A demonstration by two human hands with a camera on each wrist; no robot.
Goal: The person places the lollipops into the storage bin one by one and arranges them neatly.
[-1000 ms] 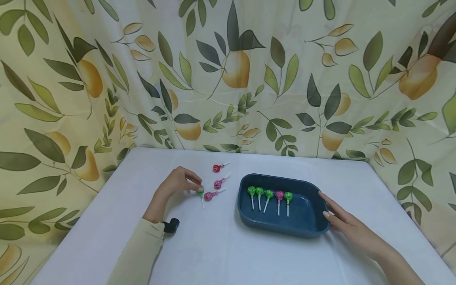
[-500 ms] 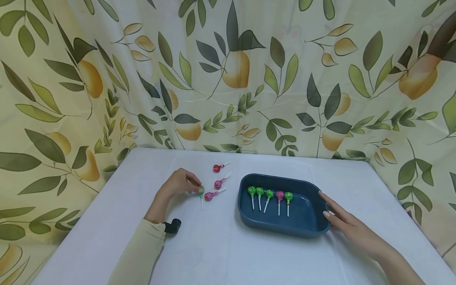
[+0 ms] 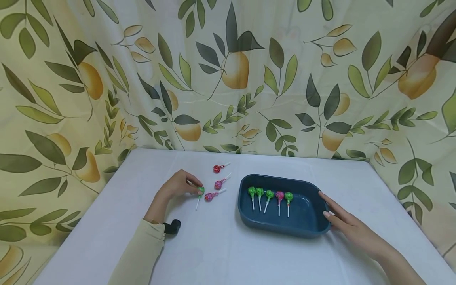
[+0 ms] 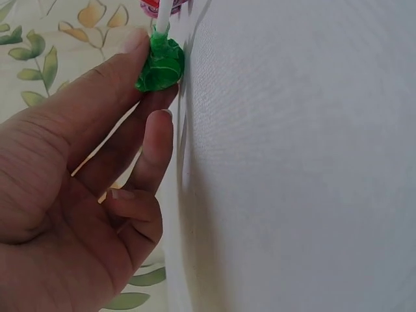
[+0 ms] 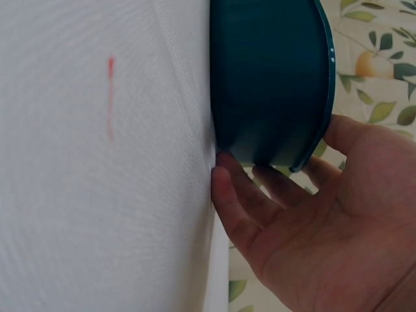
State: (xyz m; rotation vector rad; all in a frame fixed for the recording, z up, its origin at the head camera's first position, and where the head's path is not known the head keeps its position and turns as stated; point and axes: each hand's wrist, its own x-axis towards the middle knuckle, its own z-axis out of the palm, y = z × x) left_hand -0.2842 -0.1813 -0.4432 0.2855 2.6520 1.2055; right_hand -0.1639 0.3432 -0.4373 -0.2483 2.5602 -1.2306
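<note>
In the head view, my left hand (image 3: 179, 183) pinches a green-wrapped lollipop (image 3: 201, 190) by its candy head, low over the white table. Its white stick slants down and to the left there. The left wrist view shows thumb and fingertips at the green wrapper (image 4: 162, 65), with the other fingers curled loosely below. Just right of this hand lie two pink lollipops (image 3: 209, 196) and a red lollipop (image 3: 217, 168). My right hand (image 3: 350, 227) holds the right end of a dark blue tray (image 3: 306, 221), thumb at the rim and fingers along the outer wall.
Inside the tray, several green lollipops (image 3: 260, 192) and one pink lollipop (image 3: 279, 196) lie in a row toward the left, sticks toward me. A leaf-and-fruit patterned curtain (image 3: 228, 99) hangs behind the white-covered table (image 3: 213, 249) and along its sides.
The green lollipop has turned in my left hand, its stick end swinging to the left and its head showing more. My right hand and the tray stay in place.
</note>
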